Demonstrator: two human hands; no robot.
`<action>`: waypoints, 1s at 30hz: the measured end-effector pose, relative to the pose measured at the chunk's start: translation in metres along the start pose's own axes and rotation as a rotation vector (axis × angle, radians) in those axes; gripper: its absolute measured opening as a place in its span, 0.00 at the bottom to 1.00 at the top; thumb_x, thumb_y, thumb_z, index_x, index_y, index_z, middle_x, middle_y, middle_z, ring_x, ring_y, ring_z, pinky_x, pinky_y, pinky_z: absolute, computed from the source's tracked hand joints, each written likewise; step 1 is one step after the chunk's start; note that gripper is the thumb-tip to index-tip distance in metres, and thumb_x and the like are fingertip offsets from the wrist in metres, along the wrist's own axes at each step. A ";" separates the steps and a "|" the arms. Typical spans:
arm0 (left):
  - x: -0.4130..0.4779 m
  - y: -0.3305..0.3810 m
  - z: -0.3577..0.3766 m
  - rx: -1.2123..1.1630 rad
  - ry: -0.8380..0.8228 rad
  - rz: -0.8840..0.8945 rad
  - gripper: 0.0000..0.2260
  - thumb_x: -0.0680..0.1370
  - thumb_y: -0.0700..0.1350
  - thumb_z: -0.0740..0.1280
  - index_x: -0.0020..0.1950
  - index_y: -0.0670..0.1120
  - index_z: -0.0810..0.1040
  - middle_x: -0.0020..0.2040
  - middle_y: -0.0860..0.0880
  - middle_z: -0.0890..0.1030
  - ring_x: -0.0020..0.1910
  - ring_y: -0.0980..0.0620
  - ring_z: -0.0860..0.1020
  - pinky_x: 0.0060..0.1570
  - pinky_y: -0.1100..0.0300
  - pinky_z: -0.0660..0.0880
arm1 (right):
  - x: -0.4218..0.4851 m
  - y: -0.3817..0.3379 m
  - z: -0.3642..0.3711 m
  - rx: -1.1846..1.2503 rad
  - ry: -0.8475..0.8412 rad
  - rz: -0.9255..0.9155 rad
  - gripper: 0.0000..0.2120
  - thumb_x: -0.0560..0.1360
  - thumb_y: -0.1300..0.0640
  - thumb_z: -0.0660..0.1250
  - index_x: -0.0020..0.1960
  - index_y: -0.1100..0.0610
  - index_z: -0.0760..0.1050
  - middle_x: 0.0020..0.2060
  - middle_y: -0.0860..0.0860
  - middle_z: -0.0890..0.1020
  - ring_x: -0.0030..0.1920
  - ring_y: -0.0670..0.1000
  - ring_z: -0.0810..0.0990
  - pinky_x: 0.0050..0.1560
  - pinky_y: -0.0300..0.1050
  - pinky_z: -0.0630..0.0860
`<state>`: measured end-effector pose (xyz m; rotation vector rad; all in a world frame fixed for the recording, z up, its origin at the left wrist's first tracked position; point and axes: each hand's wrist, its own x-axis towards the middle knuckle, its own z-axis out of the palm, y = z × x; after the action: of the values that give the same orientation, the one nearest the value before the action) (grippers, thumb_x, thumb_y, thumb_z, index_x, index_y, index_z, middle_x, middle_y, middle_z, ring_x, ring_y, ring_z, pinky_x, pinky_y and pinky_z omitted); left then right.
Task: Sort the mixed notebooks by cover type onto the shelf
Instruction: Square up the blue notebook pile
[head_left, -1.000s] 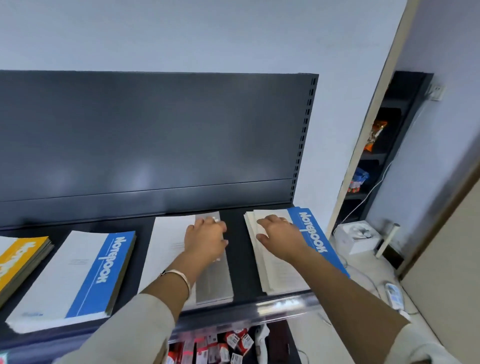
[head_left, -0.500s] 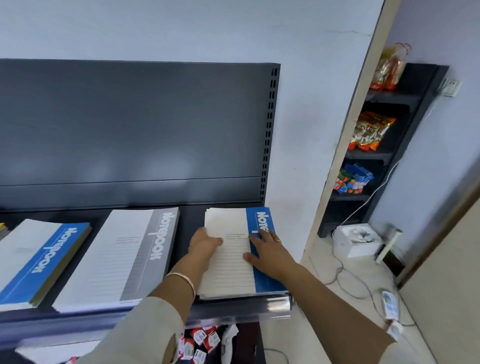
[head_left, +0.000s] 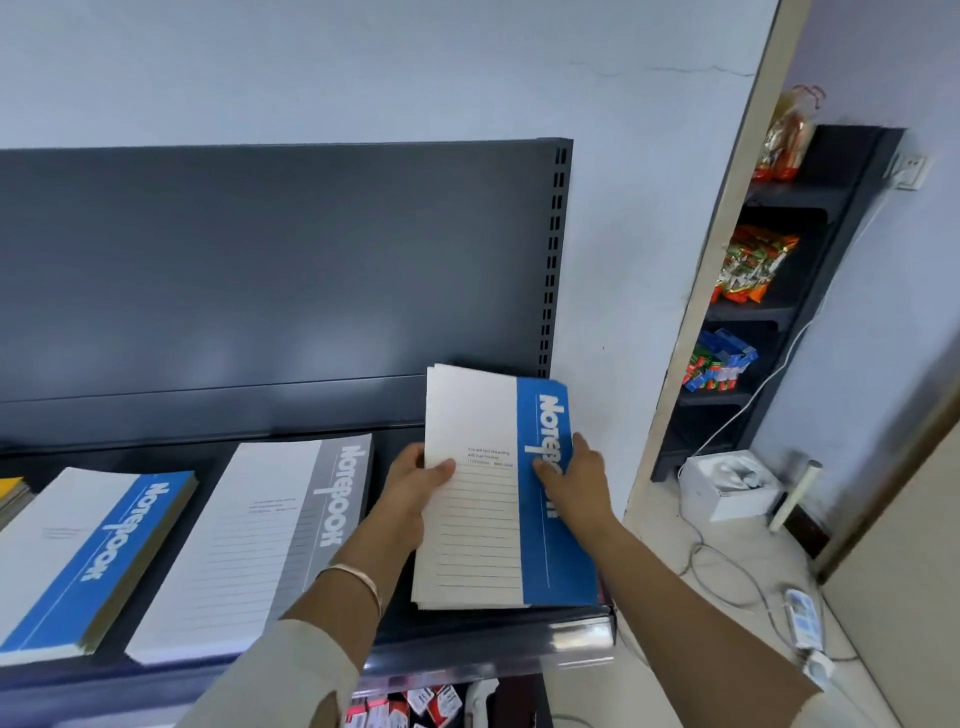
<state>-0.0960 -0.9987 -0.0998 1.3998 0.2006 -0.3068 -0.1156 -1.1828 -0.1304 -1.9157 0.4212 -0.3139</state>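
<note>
A person stands at a dark shelf, both hands gripping a thin stack of blue-banded notebooks at about 3 o'clock in the view, at the shelf's right end. The stack tilts up, its near edge resting on the shelf by the front rail. The left hand pinches the stack's left edge, thumb on the cover, fingers behind. The right hand clamps the blue right edge the same way. At 9 o'clock lie a grey-banded pile and, further left, a blue-banded pile, well apart from the held stack. To do this step well, probably keep both grips even, square the edges, then carry the stack to the matching blue pile.
</note>
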 end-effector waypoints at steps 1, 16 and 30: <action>-0.001 0.005 -0.002 -0.024 -0.010 0.054 0.12 0.77 0.34 0.65 0.59 0.40 0.72 0.56 0.37 0.79 0.52 0.38 0.79 0.55 0.38 0.75 | 0.002 -0.009 -0.004 0.104 0.017 -0.006 0.14 0.76 0.55 0.67 0.59 0.58 0.70 0.52 0.57 0.79 0.41 0.50 0.78 0.37 0.45 0.79; -0.006 0.007 -0.004 0.109 -0.085 0.403 0.31 0.78 0.38 0.65 0.74 0.54 0.51 0.65 0.54 0.69 0.62 0.52 0.69 0.65 0.52 0.66 | -0.027 -0.038 0.007 0.487 -0.056 -0.103 0.20 0.79 0.55 0.61 0.69 0.47 0.60 0.57 0.41 0.73 0.54 0.41 0.72 0.55 0.39 0.66; 0.007 0.015 -0.033 0.676 0.039 0.419 0.15 0.81 0.43 0.59 0.68 0.42 0.67 0.64 0.45 0.75 0.62 0.46 0.73 0.57 0.55 0.69 | -0.016 -0.035 -0.009 0.020 0.038 -0.157 0.15 0.79 0.55 0.62 0.64 0.59 0.69 0.53 0.48 0.76 0.53 0.49 0.75 0.51 0.41 0.70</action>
<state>-0.0828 -0.9646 -0.0937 2.0699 -0.1886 0.0132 -0.1288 -1.1714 -0.0948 -1.9292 0.2916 -0.4568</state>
